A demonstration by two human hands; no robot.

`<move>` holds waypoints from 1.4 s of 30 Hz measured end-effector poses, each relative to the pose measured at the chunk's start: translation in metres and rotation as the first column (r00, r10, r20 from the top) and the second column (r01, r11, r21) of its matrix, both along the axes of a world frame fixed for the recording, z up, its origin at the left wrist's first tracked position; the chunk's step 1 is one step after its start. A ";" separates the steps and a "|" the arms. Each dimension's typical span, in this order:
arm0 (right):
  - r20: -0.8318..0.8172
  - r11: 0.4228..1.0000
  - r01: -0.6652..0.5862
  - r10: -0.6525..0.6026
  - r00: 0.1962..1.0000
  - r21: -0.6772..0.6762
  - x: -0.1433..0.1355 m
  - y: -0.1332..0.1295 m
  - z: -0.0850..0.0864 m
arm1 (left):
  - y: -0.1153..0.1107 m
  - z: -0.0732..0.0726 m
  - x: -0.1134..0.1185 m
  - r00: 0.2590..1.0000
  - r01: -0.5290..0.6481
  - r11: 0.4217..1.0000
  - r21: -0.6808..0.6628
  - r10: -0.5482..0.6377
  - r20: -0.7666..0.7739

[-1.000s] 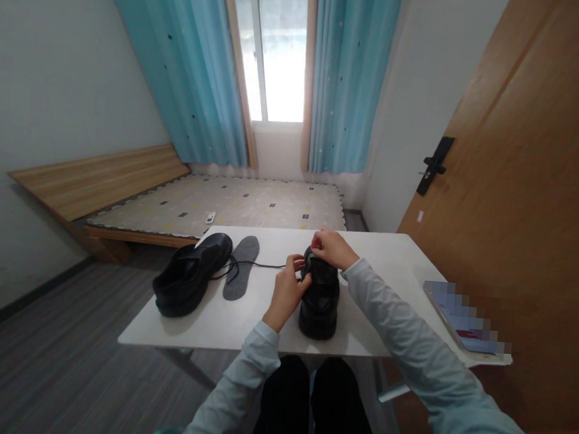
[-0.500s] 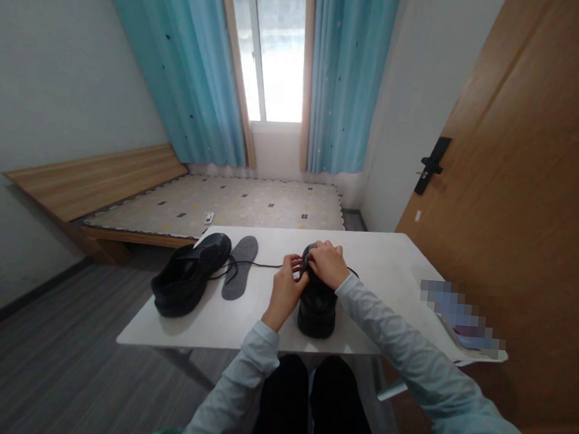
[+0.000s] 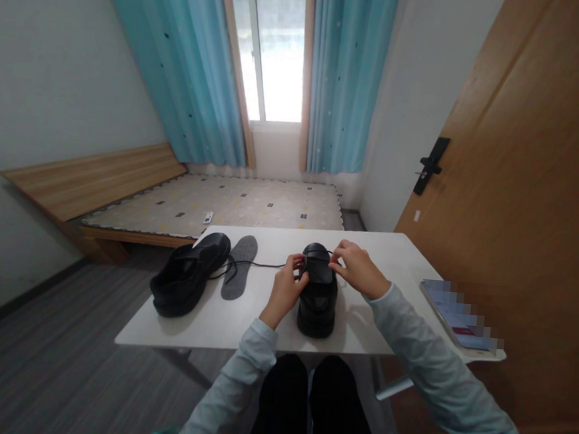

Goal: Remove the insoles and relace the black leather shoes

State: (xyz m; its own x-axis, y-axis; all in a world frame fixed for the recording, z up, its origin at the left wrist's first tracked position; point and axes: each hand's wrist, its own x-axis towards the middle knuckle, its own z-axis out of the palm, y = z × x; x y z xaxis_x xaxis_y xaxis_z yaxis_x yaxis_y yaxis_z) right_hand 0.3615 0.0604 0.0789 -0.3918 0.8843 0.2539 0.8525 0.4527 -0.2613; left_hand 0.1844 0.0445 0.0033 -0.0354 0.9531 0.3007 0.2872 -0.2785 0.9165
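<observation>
Black shoe (image 3: 317, 306), lace (image 3: 265, 265) partly indistinct (black-on-black)

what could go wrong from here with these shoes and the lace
The lace runs across the insole, so a hard tug might drag it askew or tighten the loose loops.

The left shoe stands near the table's left edge, so a bump could tip it off.
</observation>
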 end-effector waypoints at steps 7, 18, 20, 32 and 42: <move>-0.202 0.994 -0.105 0.099 0.974 -0.017 0.053 -0.027 0.004 | 0.013 0.003 -0.006 0.994 0.105 0.992 -0.063 -0.106 -0.006; -0.287 0.987 -0.127 0.094 0.953 -0.099 0.085 -0.066 0.004 | 0.059 0.030 -0.010 0.981 0.121 0.980 -0.158 -0.143 -0.132; -0.284 0.985 -0.125 0.088 0.955 -0.117 0.087 -0.071 0.004 | 0.063 0.036 -0.005 0.977 0.131 0.980 -0.152 -0.154 -0.149; -0.340 1.000 0.019 -0.025 0.940 -0.020 0.128 -0.073 0.009 | 0.051 0.062 -0.004 0.916 0.207 0.978 -0.020 -0.200 -0.349; -0.572 0.968 0.243 -0.170 0.803 0.054 0.160 -0.086 0.017 | 0.051 0.052 0.007 0.840 0.143 0.990 -0.013 -0.128 -0.527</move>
